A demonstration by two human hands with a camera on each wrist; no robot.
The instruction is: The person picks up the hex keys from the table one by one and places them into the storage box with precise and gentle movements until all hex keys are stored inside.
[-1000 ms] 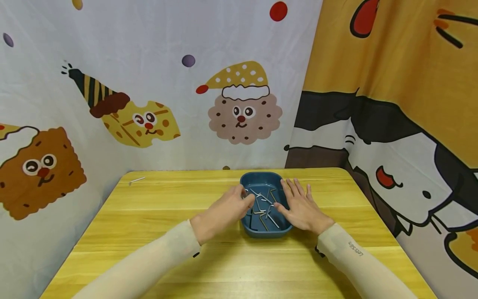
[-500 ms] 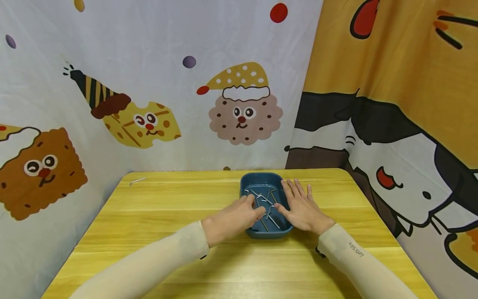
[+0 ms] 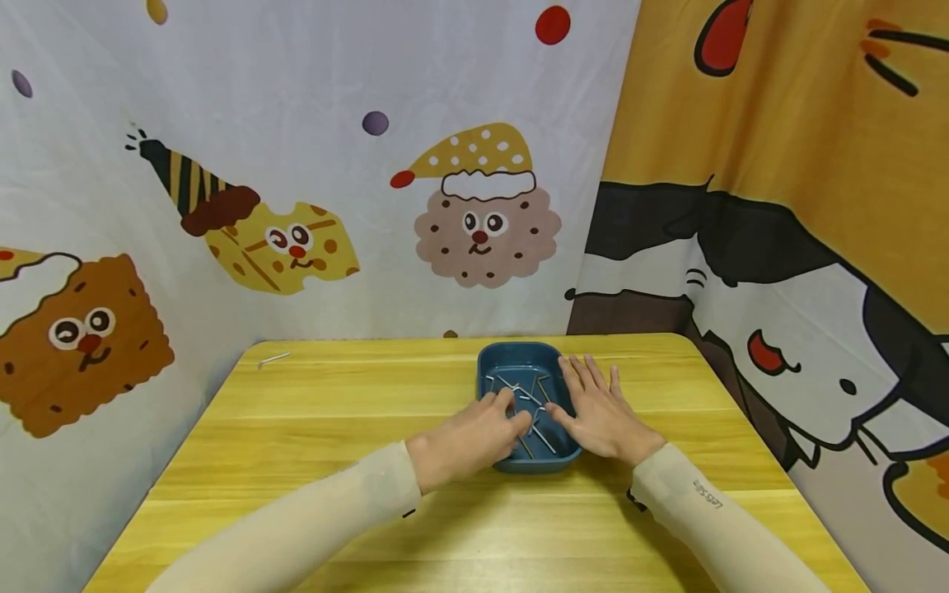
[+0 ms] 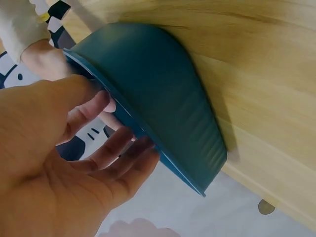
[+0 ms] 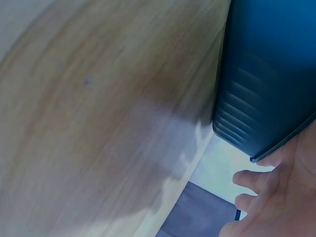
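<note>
A blue plastic bin (image 3: 537, 465) stands on the table, with several L-shaped hex keys (image 3: 544, 439) lying jumbled inside. My left hand (image 3: 474, 432) reaches over the bin's left rim, its bent fingers down among the keys. Between thumb and index finger a gap shows, and no key is visible in it; the bin wall partly hides the fingertips in the left wrist view. My right hand (image 3: 604, 416) rests along the bin's right rim, fingers straight and spread, thumb over the inside. One more silver hex key (image 3: 274, 359) lies at the table's far left corner.
The wooden table (image 3: 356, 379) reaches back to a white curtain (image 3: 296, 123) printed with cartoon figures. A yellow curtain with a cartoon cow (image 3: 801, 346) hangs along the right side.
My left hand has moved right and slightly nearer inside the bin, and its thumb and index finger have spread a little. The right hand has stayed on the rim.
</note>
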